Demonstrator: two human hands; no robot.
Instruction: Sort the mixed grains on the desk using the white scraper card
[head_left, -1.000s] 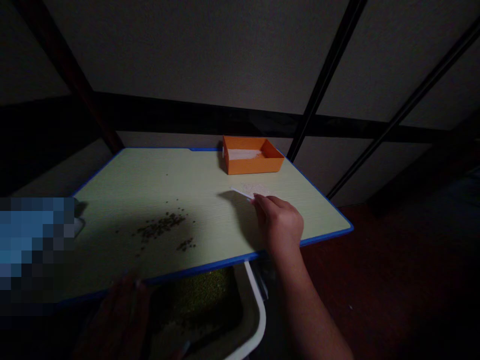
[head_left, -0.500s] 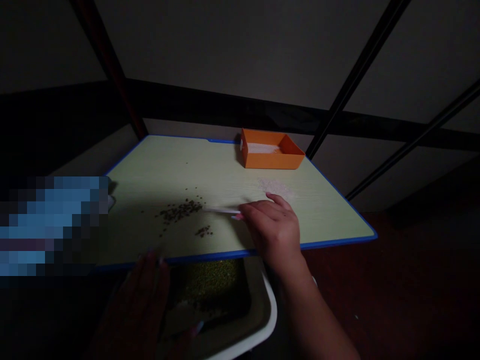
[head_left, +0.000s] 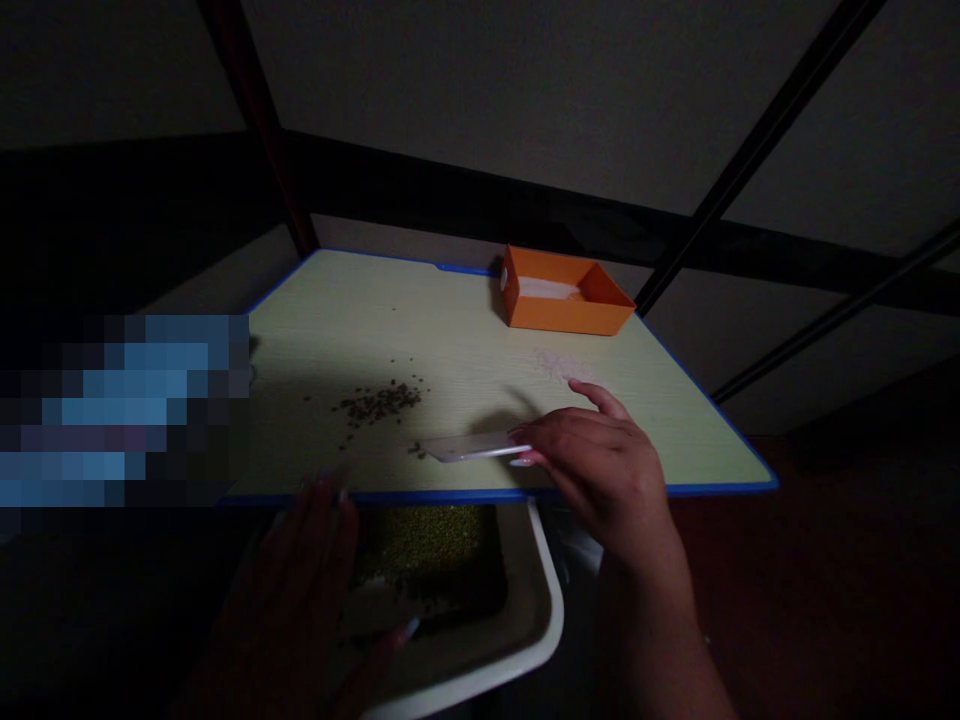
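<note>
My right hand (head_left: pixel 600 470) pinches a thin white card (head_left: pixel 469 447) near the front edge of the pale green table (head_left: pixel 360 330); the card lies flat by a small clump of dark seeds (head_left: pixel 417 450). A larger scatter of dark seeds (head_left: pixel 379 403) lies to its upper left. My left hand (head_left: pixel 300 590) grips the rim of a white tray (head_left: pixel 544 610) held below the table edge; the tray holds green grains (head_left: pixel 427 540). A faint patch of white grains (head_left: pixel 559 365) lies in front of the orange box (head_left: pixel 566 292).
The orange box at the table's back right holds white grains. A blurred-out blue patch (head_left: pixel 120 410) covers the left side. Dark bed-frame bars (head_left: pixel 757 140) cross behind the table. The floor to the right is dark.
My right hand has carried the card from the white grains near the orange box leftward and toward the front edge, to the small seed clump. The view has shifted left.
</note>
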